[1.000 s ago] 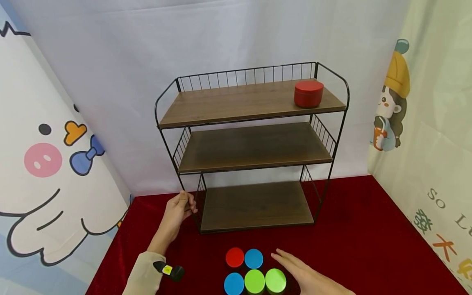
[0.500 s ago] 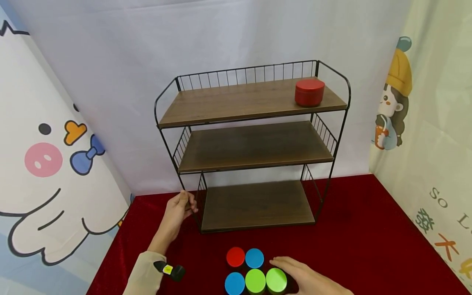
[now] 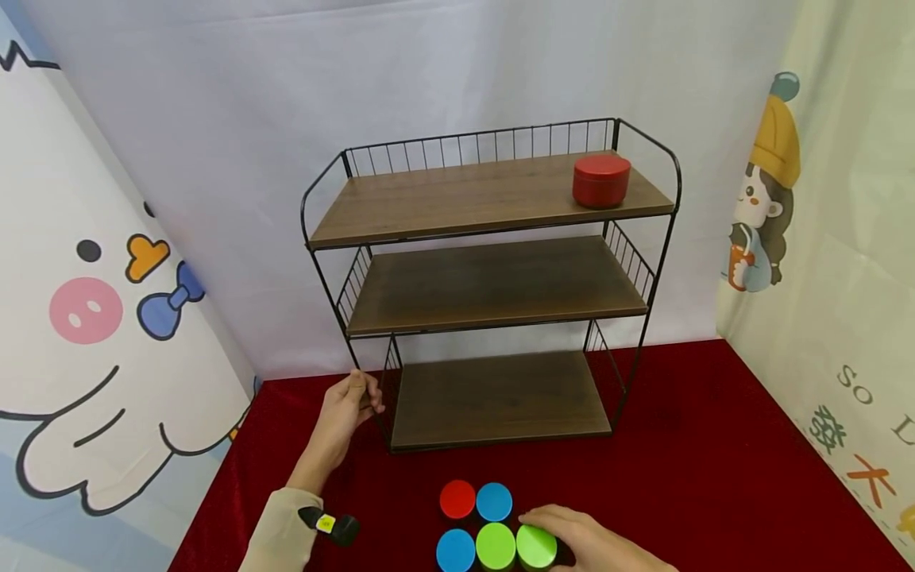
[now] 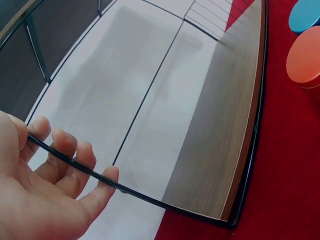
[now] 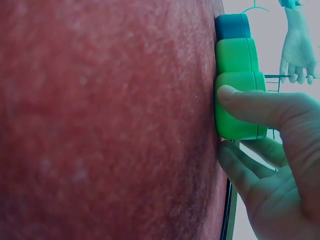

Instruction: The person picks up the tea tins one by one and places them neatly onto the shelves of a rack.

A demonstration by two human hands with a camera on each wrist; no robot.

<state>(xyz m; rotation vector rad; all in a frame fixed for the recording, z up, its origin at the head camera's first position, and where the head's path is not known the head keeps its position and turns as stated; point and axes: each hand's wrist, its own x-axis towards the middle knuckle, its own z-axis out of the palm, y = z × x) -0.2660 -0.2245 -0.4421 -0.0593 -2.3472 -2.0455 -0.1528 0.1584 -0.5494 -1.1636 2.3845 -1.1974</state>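
My left hand (image 3: 345,405) grips the black left front post of a three-tier shelf rack (image 3: 493,294); in the left wrist view the fingers curl round the thin post (image 4: 145,198). My right hand (image 3: 596,544) is around the right-hand green round tin (image 3: 536,548) on the table. In the right wrist view its thumb lies against the side of this tin (image 5: 237,125), with the other fingers curled at the opposite side. A second green tin (image 3: 496,546) stands directly beside it.
Two blue tins (image 3: 493,501) (image 3: 455,550) and a red tin (image 3: 457,499) stand close by on the dark red cloth (image 3: 715,477). A larger red tin (image 3: 600,181) sits at the right of the rack's top shelf. Printed curtains hang at both sides.
My right hand has come down and closer to the right green tin, its fingers curling in around it. The left hand keeps its hold on the post.
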